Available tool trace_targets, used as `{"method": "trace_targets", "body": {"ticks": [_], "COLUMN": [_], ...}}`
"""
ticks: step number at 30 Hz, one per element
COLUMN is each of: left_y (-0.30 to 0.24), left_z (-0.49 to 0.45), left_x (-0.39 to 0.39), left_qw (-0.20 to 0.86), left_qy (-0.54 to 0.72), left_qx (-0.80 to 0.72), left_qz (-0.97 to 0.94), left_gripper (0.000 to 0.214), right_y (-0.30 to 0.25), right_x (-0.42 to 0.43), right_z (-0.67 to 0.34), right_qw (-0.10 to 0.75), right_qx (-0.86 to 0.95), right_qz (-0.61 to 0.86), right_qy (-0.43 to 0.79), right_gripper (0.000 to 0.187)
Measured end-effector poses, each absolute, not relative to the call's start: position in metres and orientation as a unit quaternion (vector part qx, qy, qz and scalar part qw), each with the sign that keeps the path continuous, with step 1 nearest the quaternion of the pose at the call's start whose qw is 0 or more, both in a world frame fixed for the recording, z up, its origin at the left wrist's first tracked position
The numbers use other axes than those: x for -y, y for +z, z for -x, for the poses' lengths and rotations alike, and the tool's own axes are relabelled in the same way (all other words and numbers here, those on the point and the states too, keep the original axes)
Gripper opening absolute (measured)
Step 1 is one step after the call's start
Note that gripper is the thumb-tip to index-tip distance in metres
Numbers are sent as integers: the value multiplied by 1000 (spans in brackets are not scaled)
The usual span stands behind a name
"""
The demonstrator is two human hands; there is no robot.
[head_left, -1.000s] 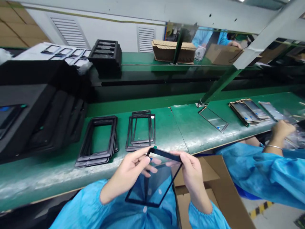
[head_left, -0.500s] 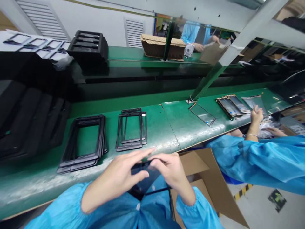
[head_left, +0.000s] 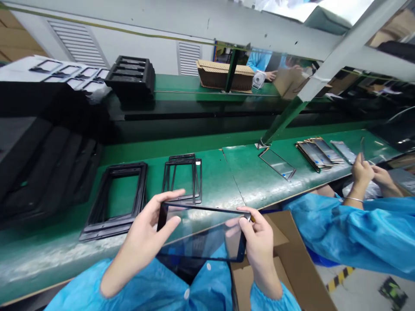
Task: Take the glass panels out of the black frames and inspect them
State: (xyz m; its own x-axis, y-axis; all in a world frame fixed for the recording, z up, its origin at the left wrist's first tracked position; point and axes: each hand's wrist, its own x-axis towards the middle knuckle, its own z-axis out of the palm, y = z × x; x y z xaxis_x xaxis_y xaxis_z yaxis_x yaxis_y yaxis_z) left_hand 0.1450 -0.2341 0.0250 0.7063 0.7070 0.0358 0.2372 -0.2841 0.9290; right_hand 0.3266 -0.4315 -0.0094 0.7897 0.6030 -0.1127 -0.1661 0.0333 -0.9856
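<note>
A see-through tablet glass panel [head_left: 202, 233] with a black border lies across both my hands, in front of my body and above the bench edge. My left hand [head_left: 142, 233] grips its left end, thumb on the near face. On the right end, my right hand [head_left: 261, 235] pinches the corner between thumb and fingers, some of which show through the glass. Just beyond the panel rest a few thin black frames [head_left: 198, 181], partly covered by it. A thicker stack of black frames [head_left: 97, 229] sits farther left.
An open cardboard box [head_left: 304, 263] stands below the bench at right. One glass panel [head_left: 277, 164] and a panel stack [head_left: 316, 153] lie along the green bench [head_left: 233, 155]. A co-worker's hands [head_left: 363, 175] are at far right. Black trays [head_left: 48, 164] are piled at left.
The glass panel has come up from low near my body and turned its broad face into view. My hands have moved apart to its two ends. The co-worker's hands have lifted a panel.
</note>
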Motion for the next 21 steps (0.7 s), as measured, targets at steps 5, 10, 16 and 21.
{"method": "trace_targets", "body": {"ticks": [5, 10, 16, 21], "left_y": [27, 23, 50, 94], "left_z": [-163, -178, -176, -105], "left_x": [236, 239, 238, 177], "left_qw": [259, 297, 424, 474], "left_qy": [240, 194, 156, 321], "left_qx": [-115, -94, -145, -354], "left_qz": [-929, -930, -880, -740], "left_gripper": [32, 27, 53, 62], "right_y": [-9, -10, -25, -48], "right_x": [431, 431, 405, 378], "right_z": [-324, -318, -355, -512], "right_qw": [684, 680, 582, 452], "right_qx": [193, 212, 362, 256], "right_qz": [648, 658, 601, 852], "right_qy": [273, 245, 411, 67], "right_gripper": [28, 31, 87, 108]}}
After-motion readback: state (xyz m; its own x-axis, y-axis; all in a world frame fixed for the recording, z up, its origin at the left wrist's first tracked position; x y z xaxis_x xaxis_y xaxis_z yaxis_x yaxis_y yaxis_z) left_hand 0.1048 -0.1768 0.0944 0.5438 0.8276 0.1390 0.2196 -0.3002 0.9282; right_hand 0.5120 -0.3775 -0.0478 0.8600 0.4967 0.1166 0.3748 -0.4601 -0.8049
